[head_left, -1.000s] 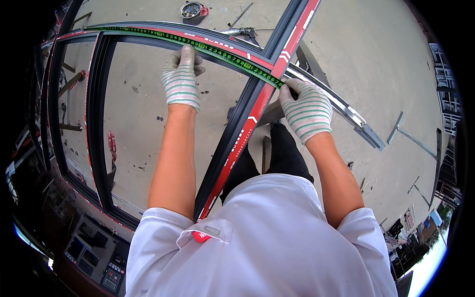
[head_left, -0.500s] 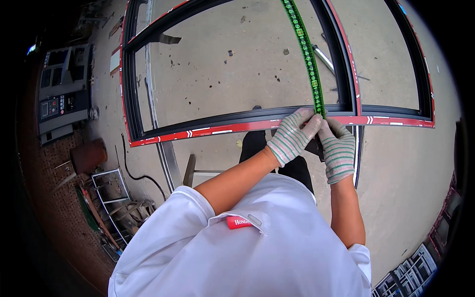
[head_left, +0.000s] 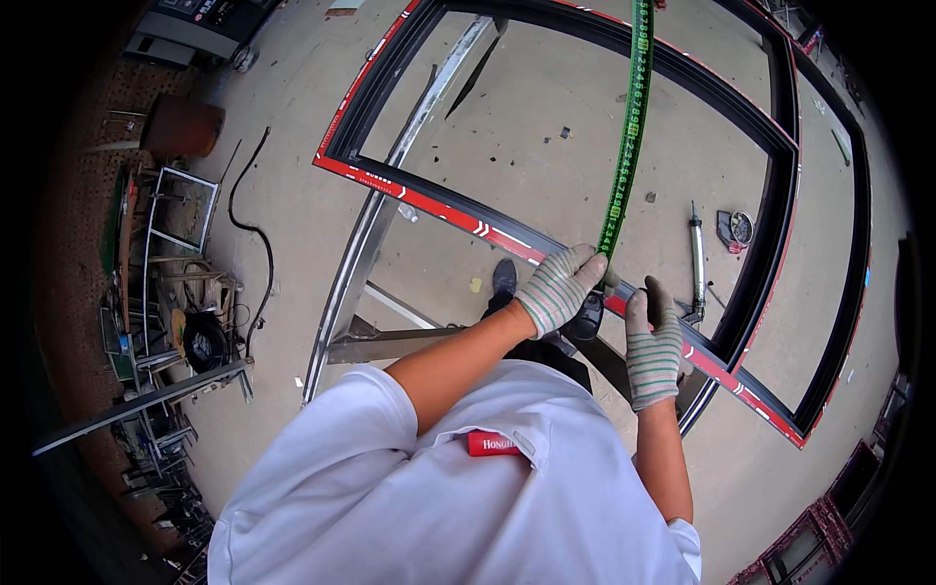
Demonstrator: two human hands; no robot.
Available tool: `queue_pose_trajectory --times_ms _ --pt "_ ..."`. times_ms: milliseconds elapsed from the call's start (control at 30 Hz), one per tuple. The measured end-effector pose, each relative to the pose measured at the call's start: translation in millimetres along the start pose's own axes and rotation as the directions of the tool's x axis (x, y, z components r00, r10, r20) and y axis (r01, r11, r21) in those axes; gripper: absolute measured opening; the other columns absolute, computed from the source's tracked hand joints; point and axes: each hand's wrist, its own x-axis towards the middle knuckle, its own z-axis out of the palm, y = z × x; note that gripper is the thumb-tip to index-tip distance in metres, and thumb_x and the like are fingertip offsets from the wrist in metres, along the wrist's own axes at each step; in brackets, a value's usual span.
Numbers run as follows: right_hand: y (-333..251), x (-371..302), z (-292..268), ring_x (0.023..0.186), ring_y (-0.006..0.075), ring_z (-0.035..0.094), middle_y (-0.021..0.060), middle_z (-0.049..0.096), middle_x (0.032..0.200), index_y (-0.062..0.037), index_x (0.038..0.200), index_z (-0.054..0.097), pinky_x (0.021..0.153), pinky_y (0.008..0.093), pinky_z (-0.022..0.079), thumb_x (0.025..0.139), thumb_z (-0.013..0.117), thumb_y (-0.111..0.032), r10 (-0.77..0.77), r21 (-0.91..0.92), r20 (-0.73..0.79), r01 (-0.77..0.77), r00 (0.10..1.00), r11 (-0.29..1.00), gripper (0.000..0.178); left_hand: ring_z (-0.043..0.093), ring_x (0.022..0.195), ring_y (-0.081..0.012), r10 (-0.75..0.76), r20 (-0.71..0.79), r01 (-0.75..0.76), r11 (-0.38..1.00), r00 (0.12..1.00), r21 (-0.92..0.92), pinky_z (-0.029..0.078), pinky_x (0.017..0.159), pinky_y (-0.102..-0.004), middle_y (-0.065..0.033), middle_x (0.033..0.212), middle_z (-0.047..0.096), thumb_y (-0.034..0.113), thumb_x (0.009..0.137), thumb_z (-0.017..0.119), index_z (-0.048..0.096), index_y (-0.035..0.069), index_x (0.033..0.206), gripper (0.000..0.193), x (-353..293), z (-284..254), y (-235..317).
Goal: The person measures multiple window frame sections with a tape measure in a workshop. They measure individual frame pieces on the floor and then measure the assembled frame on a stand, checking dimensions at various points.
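A large black frame with red film (head_left: 439,208) along its outer edges, like a window frame, lies slantwise before me. A green tape measure (head_left: 632,127) stretches across it from the far side to the near bar. My left hand (head_left: 558,290), in a striped knit glove, pinches the tape's near end at that bar between thumb and fingers. Just to the right, my right hand (head_left: 655,346), gloved alike, is over the near bar with thumb and fingertips apart and nothing between them. Whether a tape case sits under my left hand is hidden.
Metal supports (head_left: 341,283) stand under the frame. A caulking gun (head_left: 697,263) and a small round container (head_left: 739,229) lie on the floor inside its outline. At the left are a black hose (head_left: 268,253), a rusty drum (head_left: 182,125), scrap frames (head_left: 185,214) and a grey machine (head_left: 200,29).
My right hand has come off the tape and moved a little down from it, its fingers parting. My left hand stays on the tape. The whole view has turned, so the frame now lies slanted.
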Motion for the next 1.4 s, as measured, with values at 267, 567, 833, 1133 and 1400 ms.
queue_pose_trajectory --times_ms 267,567,833,1133,1400 --pt "-53 55 99 0.092 0.0131 0.064 0.0083 0.07 0.105 -0.0005 0.126 0.066 0.083 0.0291 0.054 0.107 0.059 -0.029 -0.072 0.134 0.242 0.041 0.968 0.99 0.035 0.063 0.081 -0.0155 -0.036 0.043 0.025 0.97 0.998 0.24 0.053 0.08 -0.0329 -0.0067 0.084 0.067 0.018 0.108 0.052 0.065 0.0 0.098 0.025 -22 -89 9" --pt "-74 95 231 0.078 0.0145 0.066 0.0081 0.071 0.088 -0.0024 0.107 0.07 0.071 0.0295 0.054 0.109 0.057 -0.033 0.041 0.184 0.454 -0.139 0.89 0.973 0.033 0.061 0.085 -0.0137 -0.092 -0.109 0.1 0.993 0.99 0.069 0.052 0.084 -0.032 -0.0048 0.089 0.068 0.023 0.107 0.052 0.068 0.002 0.1 0.027 -46 -199 9" --pt "-102 96 357 0.068 0.0061 0.058 -0.0014 0.067 0.083 -0.0045 0.104 0.071 0.058 0.023 0.05 0.108 0.06 -0.03 0.146 0.235 0.607 -0.351 0.781 0.906 0.028 0.064 0.08 -0.0135 -0.182 -0.363 0.2 0.98 0.914 0.013 0.054 0.079 -0.0304 -0.0068 0.087 0.069 0.023 0.107 0.052 0.067 -0.001 0.101 0.029 -89 -292 31" --pt "-125 129 452 0.073 0.0102 0.062 0.0029 0.066 0.083 0.0006 0.109 0.069 0.069 0.0259 0.053 0.109 0.057 -0.028 0.126 0.144 0.726 -0.329 0.676 0.933 0.031 0.059 0.075 -0.0108 -0.12 -0.651 0.291 0.943 0.75 0.162 0.05 0.073 -0.0281 -0.004 0.083 0.068 0.022 0.104 0.059 0.071 0.0 0.102 0.025 -108 -376 28" --pt "-91 138 403 0.096 0.0358 0.07 0.0241 0.071 0.103 -0.0036 0.113 0.072 0.089 0.0434 0.054 0.1 0.061 -0.023 -0.077 -0.263 0.638 0.311 0.766 0.913 0.026 0.058 0.074 -0.0158 -0.037 -0.765 0.349 0.904 0.643 0.249 0.051 0.074 -0.0314 -0.008 0.08 0.065 0.021 0.102 0.061 0.071 -0.001 0.103 0.024 -103 -449 20"
